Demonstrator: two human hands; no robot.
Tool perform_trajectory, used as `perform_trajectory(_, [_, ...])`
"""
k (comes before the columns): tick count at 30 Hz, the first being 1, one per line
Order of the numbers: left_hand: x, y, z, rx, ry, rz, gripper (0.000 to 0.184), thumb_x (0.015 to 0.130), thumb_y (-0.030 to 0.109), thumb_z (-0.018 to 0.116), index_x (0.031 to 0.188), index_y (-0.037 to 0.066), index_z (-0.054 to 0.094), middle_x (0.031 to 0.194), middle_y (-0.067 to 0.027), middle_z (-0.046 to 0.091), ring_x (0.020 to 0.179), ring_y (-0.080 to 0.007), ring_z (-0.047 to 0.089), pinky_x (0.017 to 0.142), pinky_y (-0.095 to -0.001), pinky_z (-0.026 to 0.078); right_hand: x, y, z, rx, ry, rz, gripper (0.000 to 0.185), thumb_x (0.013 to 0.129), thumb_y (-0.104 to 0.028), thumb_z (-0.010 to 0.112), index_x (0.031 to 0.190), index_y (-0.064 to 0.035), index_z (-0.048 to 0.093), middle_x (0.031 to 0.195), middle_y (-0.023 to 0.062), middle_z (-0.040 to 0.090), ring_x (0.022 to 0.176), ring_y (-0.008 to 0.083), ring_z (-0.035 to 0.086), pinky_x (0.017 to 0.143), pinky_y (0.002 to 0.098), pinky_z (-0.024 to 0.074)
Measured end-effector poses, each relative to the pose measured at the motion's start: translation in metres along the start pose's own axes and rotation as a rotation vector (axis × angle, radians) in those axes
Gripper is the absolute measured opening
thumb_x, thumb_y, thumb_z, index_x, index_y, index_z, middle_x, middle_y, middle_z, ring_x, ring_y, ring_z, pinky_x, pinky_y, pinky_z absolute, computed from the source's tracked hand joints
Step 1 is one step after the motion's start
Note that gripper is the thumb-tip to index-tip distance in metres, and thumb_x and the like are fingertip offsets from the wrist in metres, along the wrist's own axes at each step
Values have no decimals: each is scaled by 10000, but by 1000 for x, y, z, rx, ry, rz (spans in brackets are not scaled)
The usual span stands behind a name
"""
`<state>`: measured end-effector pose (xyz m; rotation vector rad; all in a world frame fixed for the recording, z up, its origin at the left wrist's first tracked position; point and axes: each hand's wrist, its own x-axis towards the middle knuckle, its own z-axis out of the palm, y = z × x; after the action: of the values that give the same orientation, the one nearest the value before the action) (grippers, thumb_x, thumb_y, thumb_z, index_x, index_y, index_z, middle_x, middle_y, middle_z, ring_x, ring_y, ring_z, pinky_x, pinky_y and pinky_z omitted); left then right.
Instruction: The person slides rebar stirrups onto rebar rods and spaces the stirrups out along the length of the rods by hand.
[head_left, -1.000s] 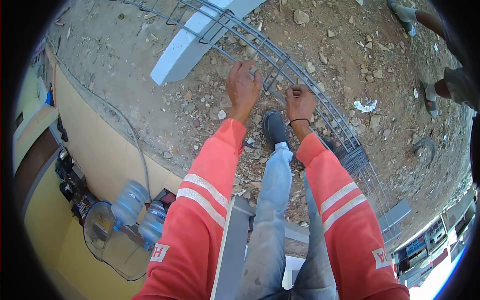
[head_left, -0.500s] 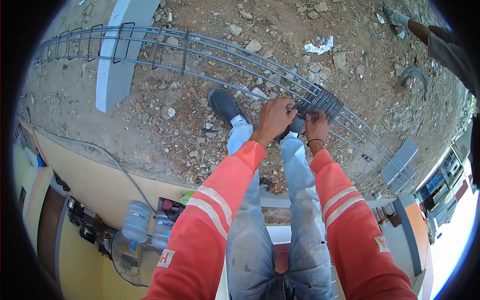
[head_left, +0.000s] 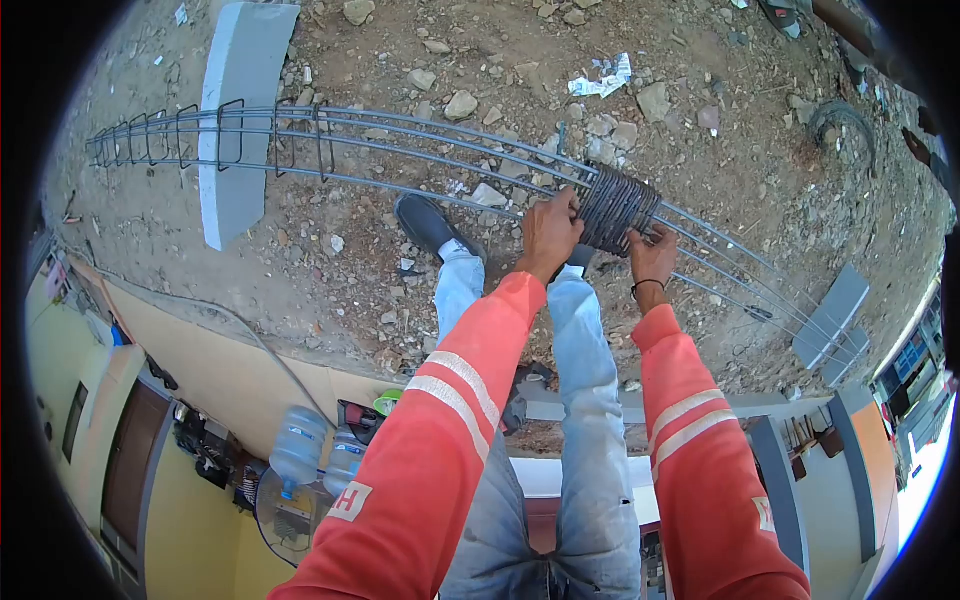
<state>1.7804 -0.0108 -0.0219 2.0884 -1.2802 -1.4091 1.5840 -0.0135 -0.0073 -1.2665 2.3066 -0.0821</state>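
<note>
Rebar cage laid out low over rubble-strewn ground (head_left: 350, 270), crosswise in front of the worker. Long steel bars (head_left: 400, 187) are carried near the left end of the view by a grey-and-white block (head_left: 232, 205); the far right ends are seen over a smaller grey slab (head_left: 835, 305).

Stirrup bundle (head_left: 622, 205): many dark loops packed tightly side by side around the bars, right of centre, directly at the hands. The count cannot be made out.

Left hand (head_left: 552, 232): fingers curled narrow at the bundle's left edge. Right hand (head_left: 653, 255): fingers drawn in narrow at its lower right edge. The bundle is held between the two; whether a single loop or a bar is also pinched cannot be told.

Progress, as judged from the lie of the steel: partway. At the left end, spaced stirrups (head_left: 321, 145) are set upright along the bars, one after another, over and past the block. Whether they are tied cannot be seen. Between the last of these and the bundle, a long stretch is made up of bars alone; beyond the bundle, likewise. The packed loops are judged not yet distributed, and most of the spacing on this side is judged undone.
</note>
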Motion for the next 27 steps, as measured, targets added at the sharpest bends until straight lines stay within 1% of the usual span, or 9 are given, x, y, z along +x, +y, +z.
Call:
perform_trajectory(3, [1,-7,5,-72,-10,-60,285,773,79,783,999,94,608,896,-107,742,808,-332,719,715,-425,549,14,11,-2,65,-130,28,484,734,-265,812,1077,21,626,980,217,699,894,352,693,840,426,538])
perform_trajectory(5, [3,-12,-6,-203,92,-92,271,788,49,764,1002,98,605,875,-118,740,805,-315,728,704,-421,551,17,13,0,105,-195,41,495,730,-275,814,1081,20,629,946,207,718,874,342,706,830,418,543])
perform_trajectory(10, [2,-37,-60,-145,237,-173,276,823,26,710,1076,99,626,869,-128,748,759,-253,739,666,-359,552,13,7,3,99,-223,103,512,744,-265,806,1110,0,563,907,191,723,877,325,705,836,404,528])
perform_trajectory(13, [5,-59,-100,-123,350,-148,265,830,53,718,1072,122,635,872,-124,745,781,-311,730,683,-429,538,14,10,10,105,-246,111,553,750,-243,805,1139,-26,476,902,212,702,855,332,689,837,418,513])
perform_trajectory(17, [11,-79,-142,-83,441,-184,271,847,71,704,1105,145,666,872,-124,746,771,-302,729,676,-422,542,15,12,8,122,-302,133,554,748,-262,794,1143,-33,480,937,212,694,884,349,683,844,442,508])
perform_trajectory(22, [13,-86,-186,-21,545,-92,281,841,147,719,1109,83,665,866,-130,739,771,-326,710,711,-454,537,36,11,-3,-227,-286,-62,465,764,-291,767,1090,-16,584,950,190,697,930,377,683,855,468,510])
perform_trajectory(24, [26,-107,-211,263,914,-103,303,827,159,715,1110,62,664,867,-148,724,816,-370,689,769,-485,521,40,5,-9,-271,-159,-202,309,802,-232,723,994,-1,649,923,200,708,877,354,693,818,439,529])
perform_trajectory(25, [32,-113,-223,260,924,-109,303,827,159,715,1110,62,664,867,-148,724,816,-370,689,769,-485,521,42,-6,-11,-271,-159,-214,309,802,-232,723,994,-1,649,923,200,708,877,354,693,818,439,529])
perform_trajectory(27, [41,-127,-244,497,1142,-95,296,815,119,689,1107,72,680,874,-172,708,847,-412,665,804,-511,501,41,-32,-16,-98,-165,-244,247,813,-188,699,961,6,660,834,170,706,794,310,701,759,399,544])
